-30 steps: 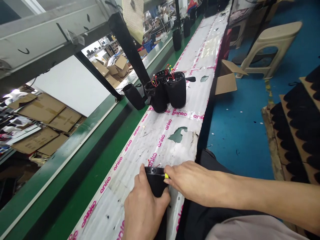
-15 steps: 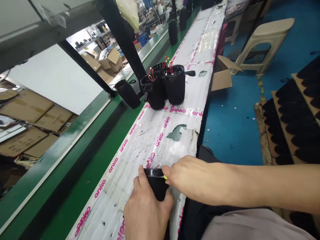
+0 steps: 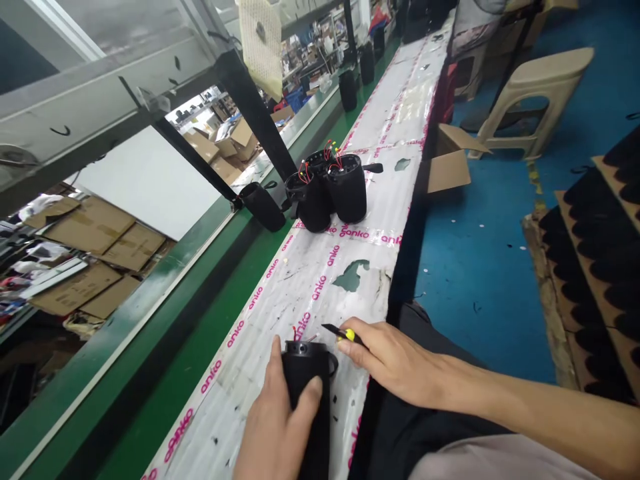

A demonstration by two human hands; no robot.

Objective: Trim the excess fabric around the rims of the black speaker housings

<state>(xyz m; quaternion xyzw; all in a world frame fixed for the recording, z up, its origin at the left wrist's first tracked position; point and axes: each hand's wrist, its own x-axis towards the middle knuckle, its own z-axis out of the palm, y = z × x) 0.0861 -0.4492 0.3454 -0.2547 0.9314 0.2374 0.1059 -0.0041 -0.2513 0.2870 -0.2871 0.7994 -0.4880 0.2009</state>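
Observation:
My left hand [image 3: 277, 423] is wrapped round a black cloth-covered cylinder [image 3: 306, 370], its thumb along the near side. The cylinder has a hard black rim with holes, a small loop on its right side and thin red wires showing at the top. Just right of the rim, my right hand [image 3: 393, 360] grips a utility knife [image 3: 347, 334] with a dark blade and yellow parts. The blade points left and stands apart from the cylinder. Ahead, a group of similar cylinders [image 3: 349, 193] stands upright with red wires sticking out of their open tops.
The white-wrapped bench strip [image 3: 295, 287] has pink print and torn patches. Left of it runs a green belt [image 3: 220, 267] with a tilted black cylinder [image 3: 263, 207] by a dark post. At right are an open carton [image 3: 450, 167], a plastic stool [image 3: 545, 87] and stacked black cylinders [image 3: 575, 293].
My right hand has drawn the knife away from the rim, exposing its blade. My left hand has shifted on the cylinder, which shows more of its side. The view has tilted slightly.

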